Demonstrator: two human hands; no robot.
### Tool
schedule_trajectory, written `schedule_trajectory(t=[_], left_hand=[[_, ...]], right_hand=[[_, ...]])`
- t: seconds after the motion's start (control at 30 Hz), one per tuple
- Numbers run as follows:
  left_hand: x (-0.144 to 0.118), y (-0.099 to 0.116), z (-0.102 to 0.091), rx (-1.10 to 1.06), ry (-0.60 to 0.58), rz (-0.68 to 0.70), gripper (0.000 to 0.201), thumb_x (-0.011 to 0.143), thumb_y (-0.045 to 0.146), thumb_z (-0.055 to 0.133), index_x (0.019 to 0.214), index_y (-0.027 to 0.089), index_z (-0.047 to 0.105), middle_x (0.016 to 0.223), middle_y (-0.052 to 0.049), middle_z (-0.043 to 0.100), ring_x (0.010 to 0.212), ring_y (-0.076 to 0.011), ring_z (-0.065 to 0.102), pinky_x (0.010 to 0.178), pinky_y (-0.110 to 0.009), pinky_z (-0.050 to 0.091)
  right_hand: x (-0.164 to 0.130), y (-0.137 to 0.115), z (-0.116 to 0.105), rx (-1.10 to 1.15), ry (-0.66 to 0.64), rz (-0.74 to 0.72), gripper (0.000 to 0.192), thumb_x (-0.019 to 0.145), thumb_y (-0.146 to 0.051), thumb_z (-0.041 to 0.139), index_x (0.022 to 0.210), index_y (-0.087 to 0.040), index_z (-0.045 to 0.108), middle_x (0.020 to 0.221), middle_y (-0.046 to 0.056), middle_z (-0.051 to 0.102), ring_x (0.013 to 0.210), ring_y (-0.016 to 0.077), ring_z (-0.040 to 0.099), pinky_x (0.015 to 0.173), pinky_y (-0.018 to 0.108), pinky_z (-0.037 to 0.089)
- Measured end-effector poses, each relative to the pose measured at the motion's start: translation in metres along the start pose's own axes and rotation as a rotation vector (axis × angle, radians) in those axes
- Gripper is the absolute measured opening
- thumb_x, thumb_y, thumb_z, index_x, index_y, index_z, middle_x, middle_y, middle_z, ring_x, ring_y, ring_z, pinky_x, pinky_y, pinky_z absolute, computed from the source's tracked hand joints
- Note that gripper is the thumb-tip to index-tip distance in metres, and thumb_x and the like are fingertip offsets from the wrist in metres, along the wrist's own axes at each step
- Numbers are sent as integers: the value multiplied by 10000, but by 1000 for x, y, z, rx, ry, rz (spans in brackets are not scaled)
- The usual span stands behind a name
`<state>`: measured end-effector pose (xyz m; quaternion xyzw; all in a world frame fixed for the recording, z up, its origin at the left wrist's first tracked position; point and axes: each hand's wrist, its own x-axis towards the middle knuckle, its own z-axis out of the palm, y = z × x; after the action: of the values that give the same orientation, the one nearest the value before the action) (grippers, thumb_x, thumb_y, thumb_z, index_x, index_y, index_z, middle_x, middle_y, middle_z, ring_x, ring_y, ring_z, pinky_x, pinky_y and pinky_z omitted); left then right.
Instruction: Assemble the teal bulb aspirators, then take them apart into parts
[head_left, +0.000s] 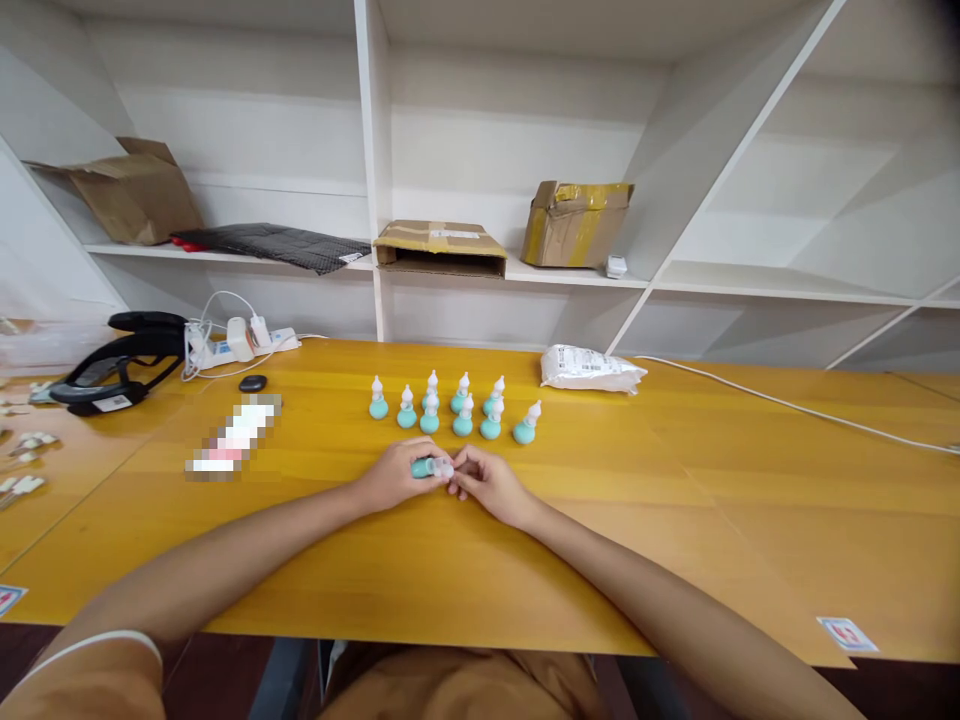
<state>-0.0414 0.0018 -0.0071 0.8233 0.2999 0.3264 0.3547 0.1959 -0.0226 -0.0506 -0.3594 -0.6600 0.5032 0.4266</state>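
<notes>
While both hands are meeting at the middle of the worktop (675,520), the left hand (394,478) is gripping a small teal bulb (422,467) lying on its side, long axis running left to right. Its clear tip (444,468) is pointing at the right hand (489,484), whose fingers are pinching it. Ten finished bulbs (450,405) are standing just beyond.
</notes>
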Motion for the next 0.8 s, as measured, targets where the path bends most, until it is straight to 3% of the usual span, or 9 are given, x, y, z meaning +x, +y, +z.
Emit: schedule_trajectory(t=[0.13,0.2,0.3,0.47,0.53,0.63,0.8], left_hand=[[2,1,0,-47,-10,5,228,900,426,866,972,213,826,1050,-73,763,958,-222,706,937,-353,557],[4,-2,0,-92,1,-33,236,891,423,872,965,207,811,1063,-71,773,992,-225,709,971,-358,556],[4,-9,1,-149,26,-130,279,929,448,834,1018,191,774,977,-42,777,885,-197,708,879,-333,570],[6,-19,4,-283,-8,-249,408,914,535,849,1051,185,689,879,-3,754,682,-151,687,699,-295,568],[7,-20,5,-329,-11,-259,459,882,552,882,1042,195,642,940,-17,775,705,-155,720,718,-304,589],[7,-18,5,-374,-12,-267,496,858,552,912,1030,203,605,974,-24,786,741,-159,752,763,-317,609],[6,-16,4,-392,-48,-272,505,820,523,950,1023,197,622,1003,-33,799,772,-164,763,782,-331,632]], right_hand=[[-2,-9,1,-180,49,-114,279,934,-429,896,857,-222,726,893,15,695,705,141,614,676,291,526],[-3,-11,0,-235,66,-148,218,945,-397,883,894,-229,753,888,14,666,701,144,591,672,294,522],[-7,-13,-5,-266,93,-175,189,1006,-410,818,1090,-245,783,1012,47,668,712,147,610,608,282,527],[-11,-15,-12,-240,22,-204,405,1131,-497,627,1459,-294,751,1125,86,688,713,156,693,620,327,651],[-9,-15,-13,-232,9,-213,410,1138,-527,613,1435,-300,782,1125,87,705,711,161,717,696,375,700],[-6,-13,-14,-224,22,-211,363,1113,-564,666,1255,-291,860,1155,101,732,761,185,752,736,401,720],[-6,-14,-14,-226,32,-197,325,1061,-570,760,1129,-271,869,1130,102,751,701,173,739,651,353,679]])
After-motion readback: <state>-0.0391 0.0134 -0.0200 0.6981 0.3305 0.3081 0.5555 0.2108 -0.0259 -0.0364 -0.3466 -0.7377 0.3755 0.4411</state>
